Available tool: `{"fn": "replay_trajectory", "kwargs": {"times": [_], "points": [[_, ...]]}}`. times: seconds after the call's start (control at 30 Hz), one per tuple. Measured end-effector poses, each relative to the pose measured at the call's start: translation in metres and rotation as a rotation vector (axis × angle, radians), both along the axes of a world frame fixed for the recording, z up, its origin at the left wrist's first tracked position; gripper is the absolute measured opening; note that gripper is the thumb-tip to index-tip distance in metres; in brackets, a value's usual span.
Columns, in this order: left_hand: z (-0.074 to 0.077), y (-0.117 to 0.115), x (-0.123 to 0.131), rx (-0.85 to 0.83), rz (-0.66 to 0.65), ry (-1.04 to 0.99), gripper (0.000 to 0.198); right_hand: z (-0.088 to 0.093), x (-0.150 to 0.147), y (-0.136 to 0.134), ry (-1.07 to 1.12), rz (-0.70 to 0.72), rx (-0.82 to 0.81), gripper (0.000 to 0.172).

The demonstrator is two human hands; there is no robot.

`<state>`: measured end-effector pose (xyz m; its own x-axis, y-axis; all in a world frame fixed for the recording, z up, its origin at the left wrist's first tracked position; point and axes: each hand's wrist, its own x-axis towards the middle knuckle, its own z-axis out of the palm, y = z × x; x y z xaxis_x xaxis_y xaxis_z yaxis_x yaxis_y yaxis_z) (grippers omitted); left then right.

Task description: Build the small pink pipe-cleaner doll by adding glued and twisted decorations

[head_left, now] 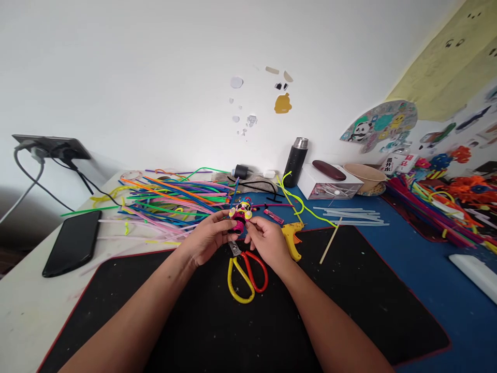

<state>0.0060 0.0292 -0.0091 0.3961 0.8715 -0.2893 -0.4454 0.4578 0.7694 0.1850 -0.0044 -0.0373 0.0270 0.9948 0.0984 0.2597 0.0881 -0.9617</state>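
Between my two hands, above the black mat, is a small pipe-cleaner doll with a magenta and black body and yellow, white and blue parts near its head. My left hand is closed around the doll's left side and lower body. On the other side, my right hand pinches its edge between thumb and fingers. A pair of scissors with one yellow and one red handle lies just below the hands, its blades partly hidden. Just beyond my right hand sits a yellow glue gun.
Many coloured pipe cleaners spread across the back left, near a black phone. At the back right stand a black flask and a white box. Glue sticks and a wooden stick lie to the right.
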Motion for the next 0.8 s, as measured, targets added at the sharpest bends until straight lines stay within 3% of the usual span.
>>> {"fn": "replay_trajectory", "kwargs": {"times": [0.27, 0.53, 0.8], "points": [[-0.0023, 0.0018, -0.0017, -0.022, -0.008, 0.019, 0.033, -0.0012, 0.0006, -0.0004, -0.053, -0.017, 0.061, 0.017], [-0.0005, 0.0019, -0.0004, -0.042, -0.006, 0.023, 0.03, 0.0048, 0.002, -0.0033, -0.338, -0.058, 0.173, 0.023], [0.0004, 0.0005, 0.001, -0.043, 0.001, 0.027, 0.03, 0.0027, 0.0014, -0.0042, -0.443, -0.077, 0.227, 0.025]]}}
